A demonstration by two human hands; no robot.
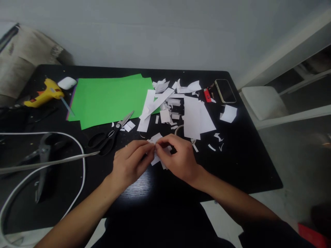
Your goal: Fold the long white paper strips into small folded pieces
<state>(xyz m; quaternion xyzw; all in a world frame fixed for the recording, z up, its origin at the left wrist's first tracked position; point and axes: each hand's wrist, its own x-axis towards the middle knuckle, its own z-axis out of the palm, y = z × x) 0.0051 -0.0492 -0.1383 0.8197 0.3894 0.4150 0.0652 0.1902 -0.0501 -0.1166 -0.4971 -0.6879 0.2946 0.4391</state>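
My left hand (pixel 131 160) and my right hand (pixel 178 156) meet at their fingertips above the black table. Both are closed in a pinch on a small piece of white paper, mostly hidden by the fingers. Around and under the fingertips lie white paper pieces (pixel 156 160), partly covered by the hands. Just beyond them is a heap of cut paper scraps and strips (pixel 157 106). Black-handled scissors (pixel 118 126) lie to the left, blades slightly apart and pointing away to the right. Two larger white sheets (pixel 191 117) rest behind my right hand.
Green sheets (pixel 111 98) cover the back left, beside a yellow glue gun (pixel 45 94) and a white case (pixel 67 83). Dark-handled pliers or shears (pixel 44 155) and a white cable (pixel 84 168) occupy the left. A red lighter (pixel 207 95) and a phone (pixel 225 91) lie back right.
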